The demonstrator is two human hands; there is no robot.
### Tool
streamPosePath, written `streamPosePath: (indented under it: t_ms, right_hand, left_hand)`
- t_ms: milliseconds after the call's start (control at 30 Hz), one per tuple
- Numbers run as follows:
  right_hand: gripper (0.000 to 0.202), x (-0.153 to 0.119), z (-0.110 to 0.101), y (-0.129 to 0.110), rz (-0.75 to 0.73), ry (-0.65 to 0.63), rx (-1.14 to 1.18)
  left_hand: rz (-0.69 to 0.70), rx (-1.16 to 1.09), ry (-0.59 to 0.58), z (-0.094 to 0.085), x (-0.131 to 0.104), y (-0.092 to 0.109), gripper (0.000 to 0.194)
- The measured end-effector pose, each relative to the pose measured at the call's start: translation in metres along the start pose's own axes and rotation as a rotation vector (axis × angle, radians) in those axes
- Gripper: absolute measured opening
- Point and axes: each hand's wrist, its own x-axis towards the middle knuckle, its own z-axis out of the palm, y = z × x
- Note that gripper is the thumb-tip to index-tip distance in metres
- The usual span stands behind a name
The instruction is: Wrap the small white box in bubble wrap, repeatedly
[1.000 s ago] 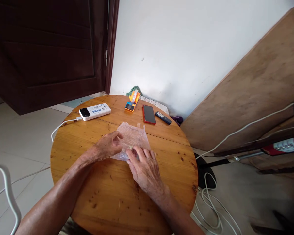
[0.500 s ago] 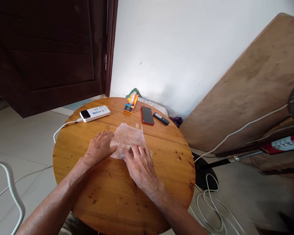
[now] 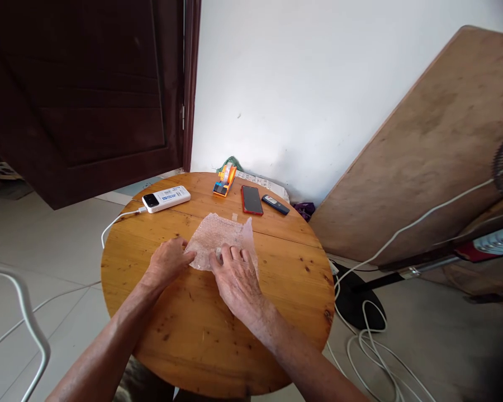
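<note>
A sheet of clear bubble wrap [image 3: 212, 231] lies on the round wooden table [image 3: 184, 335], its right edge sticking up a little. My left hand [image 3: 167, 261] is at the wrap's left edge, with thumb and fingers closed on that edge. Across the lower right part of the wrap rests my right hand [image 3: 238, 279], fingers bent and pressing into the film. What lies under those fingertips, if anything beyond the wrap, is hidden. A small strip of tape [image 3: 235, 217] shows at the wrap's far edge.
Toward the back stand an orange tape dispenser [image 3: 225, 180], a red-edged phone [image 3: 252, 200] and a dark handheld device [image 3: 275, 205]. A white power bank [image 3: 167, 199] with a cable sits at the left. Right of the table are a fan base [image 3: 362, 304] and coiled cable.
My left hand has drawn its thumb and fingers together at the wrap's left edge. The near part of the wrap lies flatter. The camera view has shifted slightly.
</note>
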Motion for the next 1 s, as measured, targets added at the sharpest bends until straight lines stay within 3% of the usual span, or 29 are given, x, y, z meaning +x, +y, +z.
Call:
streamPosePath:
  t_ms: [133,233,400,533,633,767,867,1000]
  right_hand:
    - [0.029,-0.002,0.003,0.000,0.021,0.034,0.043]
    - [0.034,-0.003,0.004,0.000,0.055,0.054,0.084]
    - [0.054,-0.006,0.004,0.004,0.141,0.125,0.276]
    - [0.064,-0.011,0.001,0.012,0.164,0.123,0.450]
    - [0.070,-0.015,0.001,0.020,0.174,0.128,0.596]
    - [0.064,-0.018,0.001,0.028,0.181,0.164,0.739]
    - [0.050,-0.020,-0.002,0.035,0.200,0.242,0.776]
    - [0.032,-0.032,-0.003,0.055,0.443,0.271,0.770]
  left_hand:
    - [-0.044,-0.539,-0.118,0.003,-0.001,0.005,0.022]
    - [-0.003,-0.676,-0.164,0.006,-0.003,0.022,0.021]
    - [0.122,-0.566,-0.196,0.020,-0.004,0.040,0.017]
    - [0.288,-0.207,-0.086,0.021,-0.011,0.046,0.015]
    - [0.345,0.006,-0.118,0.012,-0.021,0.052,0.016]
    - [0.497,0.077,-0.162,0.003,-0.028,0.052,0.025]
    - [0.636,0.072,-0.104,0.005,-0.027,0.041,0.034]
    - [0.817,0.010,0.023,0.017,-0.019,0.024,0.030]
